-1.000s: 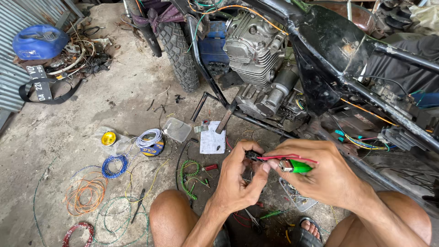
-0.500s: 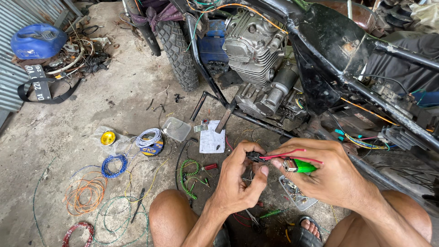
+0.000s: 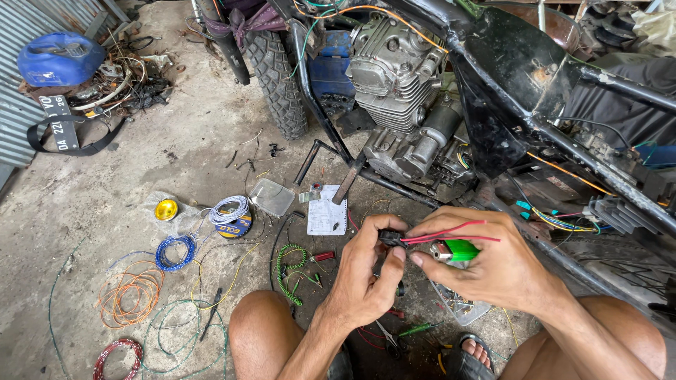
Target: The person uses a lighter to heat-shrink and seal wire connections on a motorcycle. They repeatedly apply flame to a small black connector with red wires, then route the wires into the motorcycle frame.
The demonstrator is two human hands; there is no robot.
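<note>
My left hand (image 3: 366,281) rises from my knee, its grip pinched shut on a small black connector (image 3: 389,237). My right hand (image 3: 493,271) curls closed around a green lighter (image 3: 461,250) and red wires (image 3: 451,233). Beyond stands the motorcycle engine (image 3: 398,84).

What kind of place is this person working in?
Most likely a small, informal motorcycle repair shop. A stripped motorcycle with its engine bare stands on a stained concrete floor, with wire coils spread about. The left hand and right hand hold red wires and a green lighter.
</note>
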